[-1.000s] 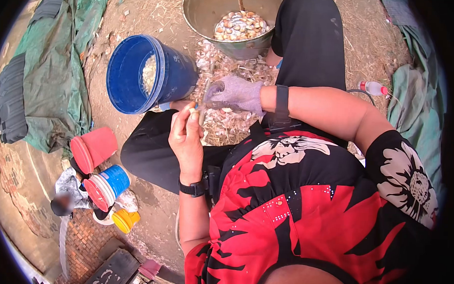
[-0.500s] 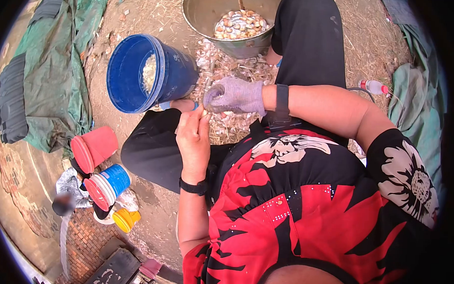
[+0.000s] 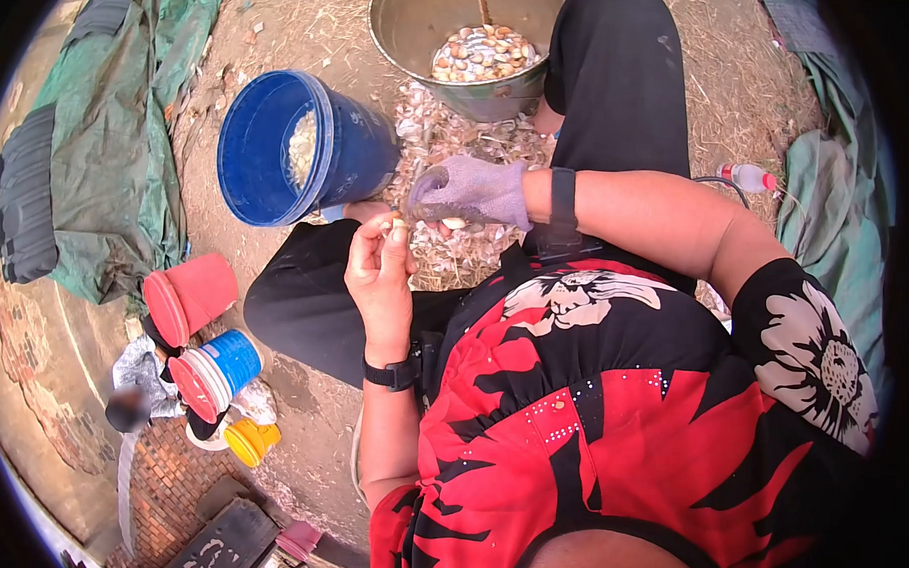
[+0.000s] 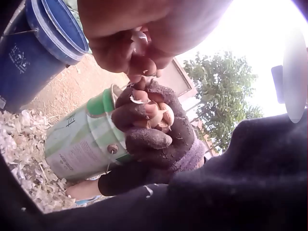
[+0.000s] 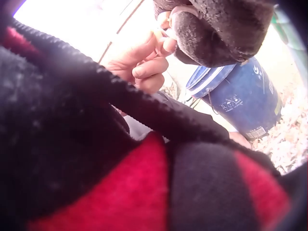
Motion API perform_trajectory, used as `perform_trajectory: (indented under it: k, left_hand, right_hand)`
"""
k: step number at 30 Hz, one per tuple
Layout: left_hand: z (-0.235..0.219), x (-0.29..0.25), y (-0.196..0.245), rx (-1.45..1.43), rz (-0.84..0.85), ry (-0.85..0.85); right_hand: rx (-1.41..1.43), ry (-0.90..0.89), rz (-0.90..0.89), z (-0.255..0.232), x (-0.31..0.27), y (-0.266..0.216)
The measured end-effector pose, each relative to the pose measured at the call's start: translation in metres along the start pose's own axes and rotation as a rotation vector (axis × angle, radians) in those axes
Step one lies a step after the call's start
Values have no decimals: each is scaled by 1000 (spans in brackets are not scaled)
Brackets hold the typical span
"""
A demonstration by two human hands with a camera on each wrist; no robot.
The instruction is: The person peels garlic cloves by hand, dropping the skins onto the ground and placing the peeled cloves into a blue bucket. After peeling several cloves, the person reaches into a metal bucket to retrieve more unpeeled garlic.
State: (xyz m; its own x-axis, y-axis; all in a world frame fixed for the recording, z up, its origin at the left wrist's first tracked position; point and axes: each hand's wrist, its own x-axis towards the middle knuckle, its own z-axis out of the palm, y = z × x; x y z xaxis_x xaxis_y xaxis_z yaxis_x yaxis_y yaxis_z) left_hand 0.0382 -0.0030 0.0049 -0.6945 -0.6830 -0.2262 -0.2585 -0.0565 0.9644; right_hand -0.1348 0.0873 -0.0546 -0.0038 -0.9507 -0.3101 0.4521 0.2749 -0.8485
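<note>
My bare left hand pinches a small pale garlic clove between thumb and fingers. Right beside it is my right hand in a dirty lilac work glove, its fingers curled round several garlic cloves, which show in the left wrist view. Papery bits of skin cling to those cloves. In the right wrist view the bare fingertips meet the glove's tips, and the palm of the glove is hidden there.
Left of the hands a blue bucket holds pale peeled cloves. Ahead, a metal-coloured pail contains unpeeled cloves. Garlic skins litter the ground between my legs. Red and yellow buckets stand farther left, near another person.
My left hand came up against the gloved fingertips, then drew slightly back left with a clove showing in its pinch. The gloved hand has stayed nearly in place.
</note>
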Motion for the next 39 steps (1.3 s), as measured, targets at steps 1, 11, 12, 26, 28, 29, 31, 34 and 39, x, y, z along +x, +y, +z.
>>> perform_trajectory:
  k: [1,11,12,26,28,29,31,34,39]
  left_hand:
    - [-1,1,-1,-11,15,-9]
    - [-5,7,5,-243,-63,-107]
    - [-5,8,4,-243,-65,-107]
    - [-10,10,-13,-350,-106,-166]
    - [-11,10,-14,-379,-110,-176]
    - [-11,10,-15,-406,-116,-188]
    - [-10,10,-15,-422,-125,-192]
    - [-10,9,-16,-428,-133,-201]
    - [-5,10,-18,-470,-140,-199]
  right_hand:
    - [1,1,1,0,-1,-3]
    - [-87,125,-127,-6,10,16]
    - [121,51,-32,-5,7,12]
    - [187,-78,-142,-5,5,13]
    - [150,-61,-101,-4,3,8]
    - [159,-72,-106,-4,1,6]
    - [167,-82,-111,-5,0,6]
    - [158,-74,-98,-6,2,10]
    - [57,-41,-182,-4,4,12]
